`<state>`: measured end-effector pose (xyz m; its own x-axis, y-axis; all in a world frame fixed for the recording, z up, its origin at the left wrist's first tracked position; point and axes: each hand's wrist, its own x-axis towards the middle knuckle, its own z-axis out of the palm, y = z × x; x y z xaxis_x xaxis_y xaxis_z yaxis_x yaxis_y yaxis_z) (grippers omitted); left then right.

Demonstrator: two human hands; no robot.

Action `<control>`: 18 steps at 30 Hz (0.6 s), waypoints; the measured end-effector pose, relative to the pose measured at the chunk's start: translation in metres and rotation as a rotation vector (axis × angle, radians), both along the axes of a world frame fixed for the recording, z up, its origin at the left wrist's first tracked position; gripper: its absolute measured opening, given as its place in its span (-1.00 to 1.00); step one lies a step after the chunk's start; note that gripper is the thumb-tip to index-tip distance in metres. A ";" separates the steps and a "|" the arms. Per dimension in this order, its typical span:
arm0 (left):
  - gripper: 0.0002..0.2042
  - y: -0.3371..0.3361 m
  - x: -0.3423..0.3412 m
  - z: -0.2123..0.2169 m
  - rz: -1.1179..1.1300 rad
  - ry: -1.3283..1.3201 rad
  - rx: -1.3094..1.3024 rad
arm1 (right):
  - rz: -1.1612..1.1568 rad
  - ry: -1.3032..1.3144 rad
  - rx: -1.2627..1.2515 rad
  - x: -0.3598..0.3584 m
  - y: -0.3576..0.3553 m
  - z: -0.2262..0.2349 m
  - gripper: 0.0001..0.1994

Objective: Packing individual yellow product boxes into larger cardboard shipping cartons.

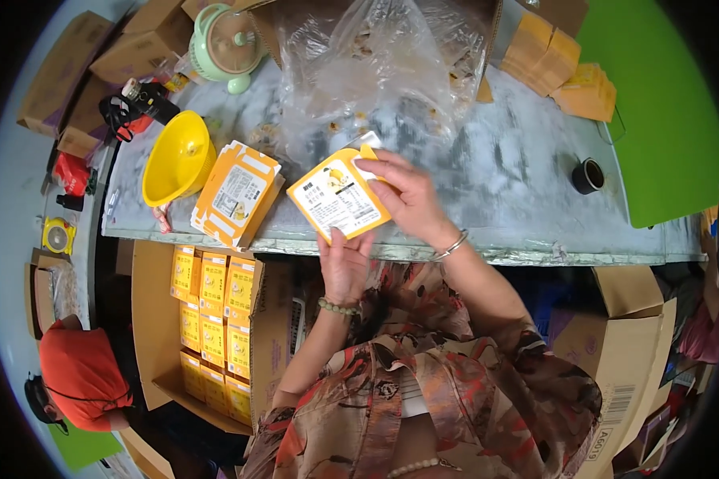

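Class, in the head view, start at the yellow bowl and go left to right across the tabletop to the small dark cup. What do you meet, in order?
Yellow bowl → stack of orange-and-white cartons → yellow-and-white package → right hand → small dark cup.

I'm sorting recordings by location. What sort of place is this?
Probably a small packing workshop: the hands hold a yellow carton, flat cartons lie stacked on the table, and an open cardboard box holds rows of yellow packs.
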<state>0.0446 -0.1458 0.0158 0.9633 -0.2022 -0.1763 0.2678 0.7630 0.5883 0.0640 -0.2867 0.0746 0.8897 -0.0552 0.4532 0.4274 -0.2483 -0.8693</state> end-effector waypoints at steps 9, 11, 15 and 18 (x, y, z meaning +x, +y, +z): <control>-0.64 0.074 0.001 0.037 -0.009 -0.453 0.901 | 0.364 -0.092 -0.405 -0.013 -0.028 0.093 -0.82; -0.52 0.059 0.010 0.076 -0.079 -0.990 1.062 | 0.523 -0.042 -0.449 -0.015 -0.022 0.087 -0.83; -0.37 0.060 -0.010 0.063 -0.282 -0.653 0.629 | 0.108 -0.237 -0.334 -0.023 -0.009 0.055 -0.70; -0.36 0.062 -0.026 0.051 -0.064 -0.444 0.458 | 0.003 -0.022 0.368 -0.043 0.000 0.003 -0.56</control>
<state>0.0190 -0.0834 0.0664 0.9529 -0.2608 0.1548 -0.0398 0.3986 0.9163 0.0206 -0.2867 0.0777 0.8803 -0.2152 0.4228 0.4475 0.0809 -0.8906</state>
